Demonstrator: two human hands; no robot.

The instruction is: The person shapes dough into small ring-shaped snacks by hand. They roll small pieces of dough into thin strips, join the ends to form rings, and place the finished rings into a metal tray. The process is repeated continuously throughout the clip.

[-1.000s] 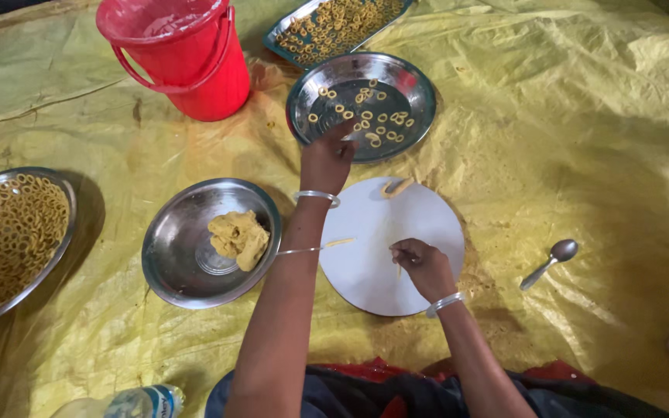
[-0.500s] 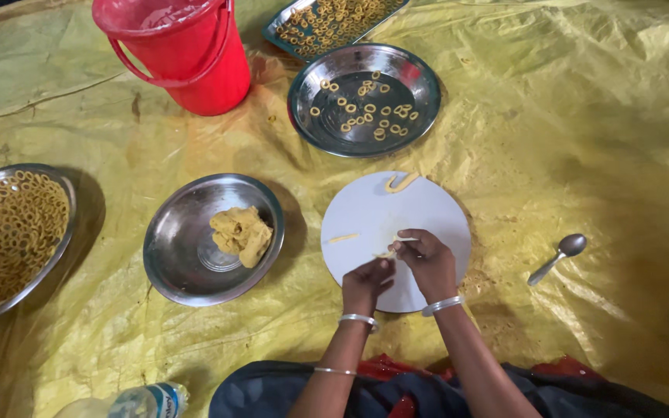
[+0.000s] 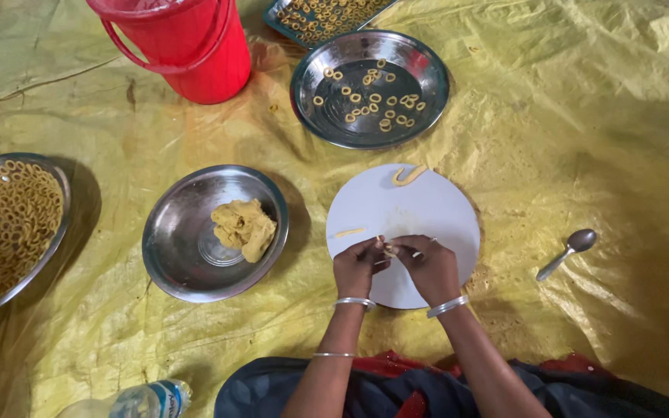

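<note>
I saw left hand (image 3: 359, 265) and right hand (image 3: 427, 267) pinched together on a small dough piece (image 3: 389, 250) over the white board (image 3: 435, 213) — steel bowl (image 3: 172, 255) held a dough lump (image 3: 244, 228), steel plate (image 3: 427, 66) held small rings (image 3: 369, 99).

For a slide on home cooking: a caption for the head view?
Both hands, left hand and right hand, pinch dough strip over white board, beside dough bowl.
</note>
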